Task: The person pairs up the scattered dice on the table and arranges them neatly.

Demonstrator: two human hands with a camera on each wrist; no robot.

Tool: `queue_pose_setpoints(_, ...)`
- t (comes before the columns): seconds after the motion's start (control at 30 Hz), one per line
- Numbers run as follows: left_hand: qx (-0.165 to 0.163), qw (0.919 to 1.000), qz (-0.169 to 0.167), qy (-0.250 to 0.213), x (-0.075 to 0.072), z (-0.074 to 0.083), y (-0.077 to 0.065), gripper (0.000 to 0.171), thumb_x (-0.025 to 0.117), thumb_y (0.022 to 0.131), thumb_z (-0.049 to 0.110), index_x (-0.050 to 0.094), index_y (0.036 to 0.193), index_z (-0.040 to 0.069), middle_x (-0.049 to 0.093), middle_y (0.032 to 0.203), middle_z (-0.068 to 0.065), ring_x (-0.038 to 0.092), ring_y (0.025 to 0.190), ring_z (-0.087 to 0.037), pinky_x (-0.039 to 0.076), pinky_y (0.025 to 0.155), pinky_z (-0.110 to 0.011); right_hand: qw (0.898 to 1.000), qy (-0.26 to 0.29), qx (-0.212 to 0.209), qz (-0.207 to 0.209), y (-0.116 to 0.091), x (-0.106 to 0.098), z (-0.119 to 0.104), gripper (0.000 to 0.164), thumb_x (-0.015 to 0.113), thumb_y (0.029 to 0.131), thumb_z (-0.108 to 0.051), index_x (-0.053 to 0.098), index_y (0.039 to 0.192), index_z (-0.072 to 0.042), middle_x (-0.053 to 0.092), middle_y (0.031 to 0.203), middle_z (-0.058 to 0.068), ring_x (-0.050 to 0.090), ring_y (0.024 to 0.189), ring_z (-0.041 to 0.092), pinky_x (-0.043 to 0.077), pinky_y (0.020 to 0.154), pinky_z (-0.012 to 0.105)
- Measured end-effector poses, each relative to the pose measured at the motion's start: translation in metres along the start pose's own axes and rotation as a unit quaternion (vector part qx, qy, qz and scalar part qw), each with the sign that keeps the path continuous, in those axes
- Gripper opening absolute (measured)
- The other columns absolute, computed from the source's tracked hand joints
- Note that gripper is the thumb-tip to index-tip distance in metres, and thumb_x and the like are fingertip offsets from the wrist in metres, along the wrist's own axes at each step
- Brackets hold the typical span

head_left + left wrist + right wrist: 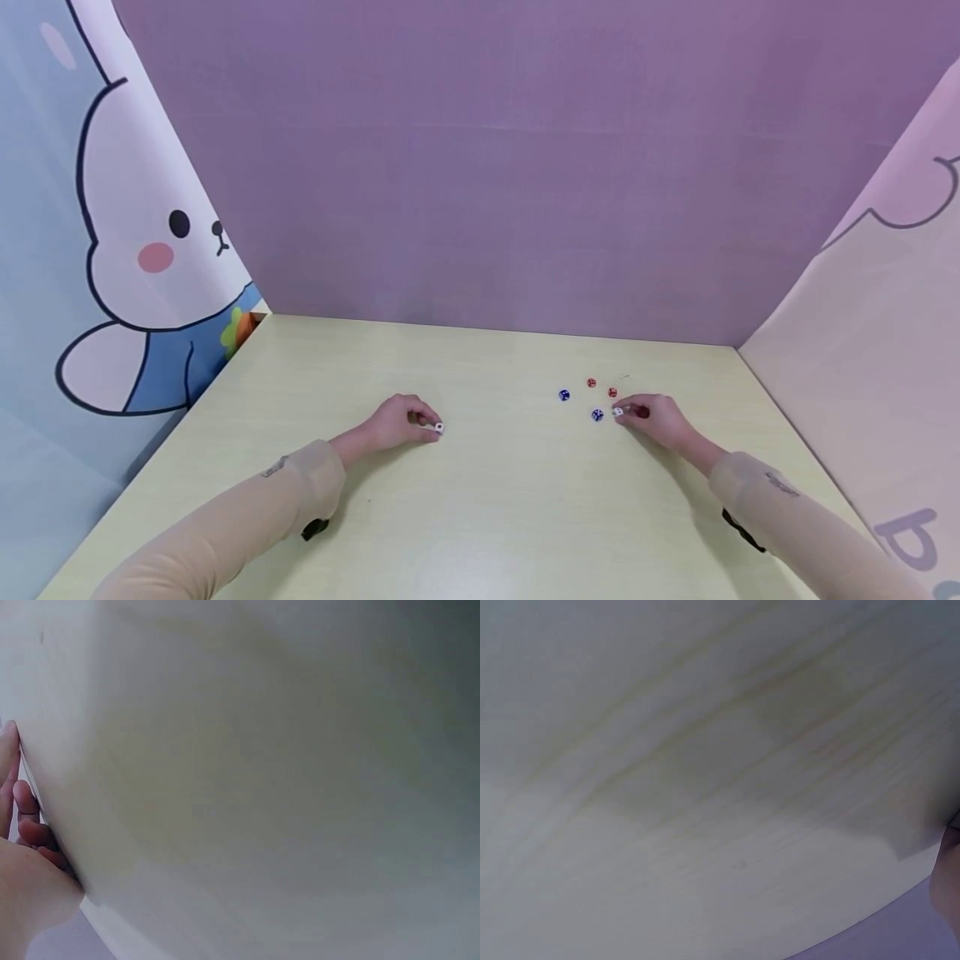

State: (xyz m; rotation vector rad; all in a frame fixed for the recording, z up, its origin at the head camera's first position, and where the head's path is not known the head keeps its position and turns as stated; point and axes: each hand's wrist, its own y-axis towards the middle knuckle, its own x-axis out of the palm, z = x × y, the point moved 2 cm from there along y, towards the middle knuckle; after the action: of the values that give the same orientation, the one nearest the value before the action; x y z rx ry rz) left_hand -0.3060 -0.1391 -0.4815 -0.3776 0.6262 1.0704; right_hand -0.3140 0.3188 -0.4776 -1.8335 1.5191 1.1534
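In the head view my left hand (pixel 399 422) pinches a white die (pixel 439 427) between thumb and fingertips, low over the table left of centre. On the right, my right hand (pixel 656 418) pinches another white die (pixel 618 412) at its fingertips. Just left of that hand lie a blue die (pixel 597 414) and, farther off, a second blue die (pixel 564 395). Two red dice sit beyond them: one red die (pixel 612 392) near the right fingers, the other red die (pixel 592 382) behind it. The left wrist view catches curled left fingers (pixel 34 825); its die is hidden there.
The pale wood table (pixel 495 517) ends at a purple back panel (pixel 510 183). A rabbit-print cloth (pixel 150 208) hangs along the left side, and a pale printed cloth (pixel 877 358) along the right. Only a sliver of right hand (pixel 946 881) shows in the right wrist view.
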Motion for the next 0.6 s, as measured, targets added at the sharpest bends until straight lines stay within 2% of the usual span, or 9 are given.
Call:
queue_pose_setpoints(0.2,-0.003,1.0000,0.002,0.002,0.000,0.000,0.000,0.018,0.080,0.075,0.019,0.074,0.091,0.017,0.059,0.085,0.003,0.050,0.079,-0.014,0.043,0.070,-0.024,1.000,0.003,0.010,0.001,-0.010,0.001,-0.001,0.026,0.072,0.083,-0.023,0.071,0.105,-0.009,0.065,0.084,-0.002,0.048,0.067,0.009,0.041,0.058,0.021)
queue_pose_setpoints(0.43,0.002,1.0000,0.003,0.005,0.000,-0.001,0.001,0.018,0.081,0.074,0.019,0.073,0.091,0.016,0.059,0.085,0.003,0.050,0.079,-0.014,0.043,0.070,-0.024,0.998,0.043,0.040,-0.009,-0.025,0.005,-0.006,0.030,0.073,0.081,-0.029,0.071,0.106,-0.013,0.066,0.090,-0.002,0.051,0.074,0.009,0.044,0.063,0.022)
queue_pose_setpoints(0.6,0.003,1.0000,0.002,0.006,0.000,-0.001,0.001,0.019,0.080,0.075,0.021,0.073,0.092,0.017,0.059,0.085,0.003,0.050,0.079,-0.014,0.042,0.070,-0.024,0.997,0.066,0.034,-0.013,-0.034,0.009,-0.014,0.029,0.074,0.080,-0.029,0.072,0.105,-0.013,0.067,0.090,-0.002,0.053,0.076,0.008,0.046,0.065,0.021)
